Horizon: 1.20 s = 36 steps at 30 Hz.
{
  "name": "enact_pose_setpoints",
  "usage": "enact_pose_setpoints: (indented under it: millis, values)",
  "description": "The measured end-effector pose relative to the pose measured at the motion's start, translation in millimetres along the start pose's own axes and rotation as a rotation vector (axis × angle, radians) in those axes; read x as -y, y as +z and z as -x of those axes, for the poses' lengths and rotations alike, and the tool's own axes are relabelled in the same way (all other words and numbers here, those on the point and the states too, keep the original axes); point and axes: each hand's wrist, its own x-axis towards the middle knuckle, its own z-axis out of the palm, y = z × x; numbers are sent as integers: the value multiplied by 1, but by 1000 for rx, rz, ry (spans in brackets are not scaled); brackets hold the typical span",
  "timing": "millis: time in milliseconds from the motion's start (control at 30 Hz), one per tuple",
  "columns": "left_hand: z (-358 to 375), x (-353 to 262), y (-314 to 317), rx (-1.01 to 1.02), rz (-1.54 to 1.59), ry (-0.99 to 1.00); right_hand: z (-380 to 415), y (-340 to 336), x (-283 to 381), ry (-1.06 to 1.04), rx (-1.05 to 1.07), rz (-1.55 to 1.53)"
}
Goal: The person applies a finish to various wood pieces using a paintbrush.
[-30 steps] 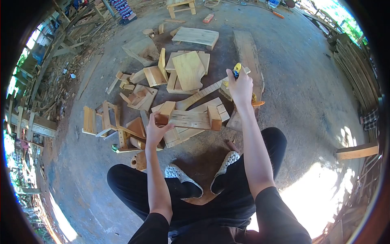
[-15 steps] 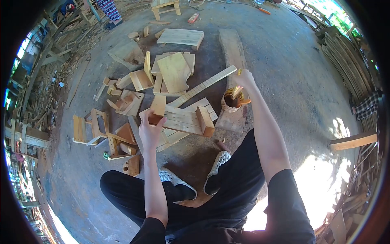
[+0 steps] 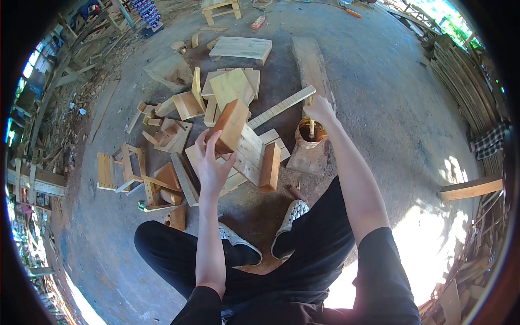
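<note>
My left hand (image 3: pixel 212 165) grips one end block of a small wooden stool (image 3: pixel 250 157), which is tilted so that its plank top and other end block face my right. The fingers and thumb lie around the stained brown block. My right hand (image 3: pixel 320 111) is closed around a brush (image 3: pixel 311 129), held upright with its lower end inside a pot (image 3: pixel 309 144) of dark liquid. The pot's rim is streaked yellow-brown, and its inside is only partly visible. Below the stool lie pale slatted boards (image 3: pixel 232 186).
A long wooden strip (image 3: pixel 284 105) points toward my right hand. Stool pieces (image 3: pixel 189 105) are heaped at the left, beside a wooden frame (image 3: pixel 125 168). The pot stands on a plank (image 3: pixel 309 59). Another person's patterned clothing (image 3: pixel 145 12) shows at the back.
The stool has turned and tilted in my left hand, its near end block rising and shifting right. My right hand has moved slightly down and left, bringing the brush upright into the pot.
</note>
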Motion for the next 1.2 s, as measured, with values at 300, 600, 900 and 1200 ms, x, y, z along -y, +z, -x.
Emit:
enact_pose_setpoints:
  millis: [300,600,900,1200]
  values:
    - [8,-37,17,78,-19,89,-2,72,-72,38,160,-226]
    - [12,-58,26,55,-204,272,14,66,-61,-23,-5,-177]
    - [13,-60,28,37,-161,269,14,61,-58,-32,28,-173]
    - [6,-26,15,-5,-61,105,21,59,-51,-77,26,-197]
